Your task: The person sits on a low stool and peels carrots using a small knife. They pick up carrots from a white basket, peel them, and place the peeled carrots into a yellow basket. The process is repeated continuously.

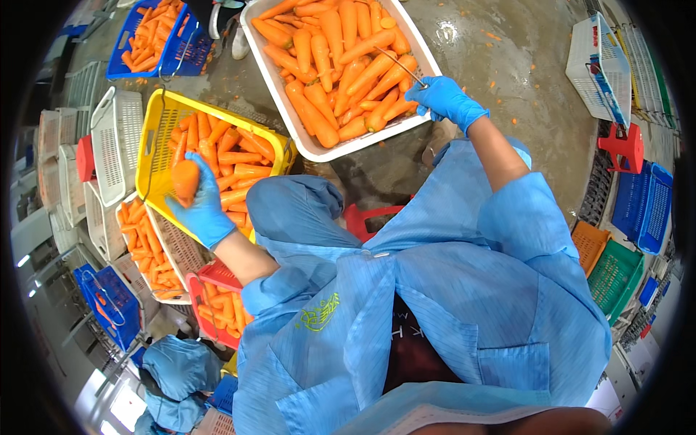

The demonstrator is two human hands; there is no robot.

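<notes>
My left hand [204,209], in a blue glove, holds a carrot [186,181] above the yellow plastic crate [155,128]. Peeled-looking carrots [239,157] fill much of that crate. In my right hand [448,103], also gloved in blue, is a thin tool [399,66] with a narrow shaft; its exact kind is hard to make out. The tool reaches over a large white plastic tub [353,150], and its tip lies among the carrots [326,60] heaped there. My right hand is at the tub's right rim.
A blue crate of carrots [190,49] stands far left, near another person's boot [240,43]. White [176,239] and red crates [215,269] of carrots sit at my left. Behind them is a person in blue [182,367]. A red stool [356,222] shows between my legs; the floor [505,70] is wet.
</notes>
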